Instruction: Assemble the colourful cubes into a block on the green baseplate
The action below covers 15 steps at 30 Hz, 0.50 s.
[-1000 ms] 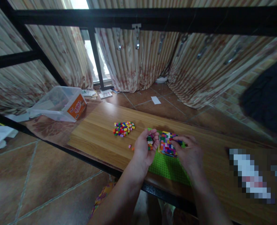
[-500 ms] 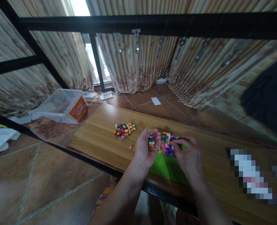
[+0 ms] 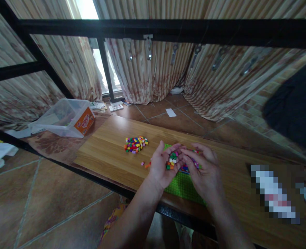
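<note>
Currently, the left hand (image 3: 161, 166) is facing palm-up, fingers loosely curving, and loose bricks (image 3: 172, 160) are lying in its palm. The right hand (image 3: 206, 170) is hovering at the left fingertips, thumb and forefinger coming close together; can't tell if they're pinching a brick. Both hands are partly hiding the multicolored brick panel (image 3: 185, 169), which is sitting on the green baseplate (image 3: 185, 186) on the wooden table (image 3: 103, 141). Left of the hands, a brick pile (image 3: 136, 145) is lying near some stray bricks (image 3: 142, 163).

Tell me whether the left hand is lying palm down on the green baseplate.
No, the left hand is turned palm up, with small coloured bricks cupped in it.
</note>
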{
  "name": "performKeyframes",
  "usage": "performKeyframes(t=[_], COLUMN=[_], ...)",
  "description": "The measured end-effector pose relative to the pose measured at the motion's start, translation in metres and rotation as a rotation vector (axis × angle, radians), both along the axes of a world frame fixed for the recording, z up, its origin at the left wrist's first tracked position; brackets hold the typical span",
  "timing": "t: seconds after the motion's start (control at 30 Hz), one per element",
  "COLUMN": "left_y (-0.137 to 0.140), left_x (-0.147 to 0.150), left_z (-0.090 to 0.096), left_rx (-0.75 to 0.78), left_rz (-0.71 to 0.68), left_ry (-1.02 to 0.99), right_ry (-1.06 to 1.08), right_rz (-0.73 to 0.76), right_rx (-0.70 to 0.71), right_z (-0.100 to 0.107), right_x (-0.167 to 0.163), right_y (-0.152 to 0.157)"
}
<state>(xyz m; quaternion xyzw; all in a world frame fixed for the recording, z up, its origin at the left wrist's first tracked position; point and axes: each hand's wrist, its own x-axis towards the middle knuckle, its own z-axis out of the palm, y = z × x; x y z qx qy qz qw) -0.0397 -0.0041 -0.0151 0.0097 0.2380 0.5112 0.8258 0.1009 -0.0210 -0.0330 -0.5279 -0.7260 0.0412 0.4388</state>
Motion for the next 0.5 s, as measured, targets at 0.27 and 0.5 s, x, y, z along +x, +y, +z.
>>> performKeyframes(t=[0.27, 0.5], left_y=[-0.0005, -0.0014], left_x=[0.0011, 0.0034], left_z=[-0.0027, -0.0017], left_rx=[0.031, -0.012], left_rz=[-0.120, -0.094], left_ry=[0.009, 0.032], right_ry=[-0.048, 0.051], right_rz=[0.049, 0.009], right_rx=[-0.058, -0.073], right_z=[-0.0085, -0.0045], right_x=[0.0018, 0.0074], right_y=[0.0029, 0.0044])
